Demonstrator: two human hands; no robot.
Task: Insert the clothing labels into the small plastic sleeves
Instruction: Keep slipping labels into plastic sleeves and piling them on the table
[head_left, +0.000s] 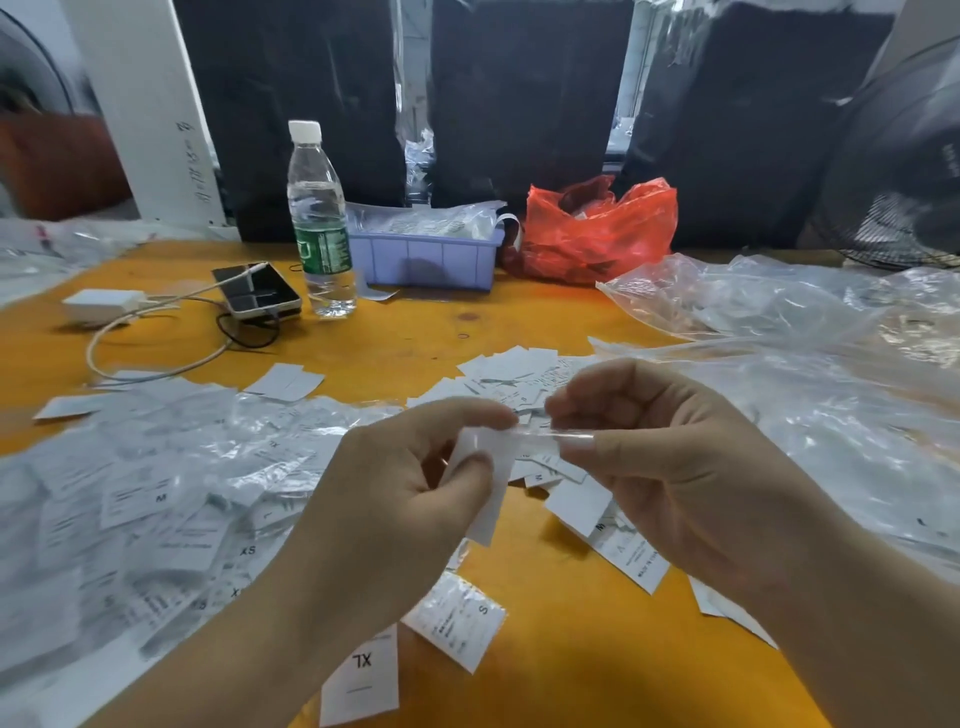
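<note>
Orange worktop (415, 338) is lying littered with loose size labels (514, 371) and crinkled clear bags (779, 306), a water bottle (319, 223) and lilac tray (423, 260) standing at the back. Above the middle, the left hand (405, 499) is pinching a white clothing label (491, 483) while the right hand (665, 441) is gripping a small plastic sleeve (540, 436) by its end — the two are meeting edge to edge. Insertion looks to be just starting; next the sleeve's mouth probably needs parting so the label slides in flat — whether it is already open is hard to tell.
</note>
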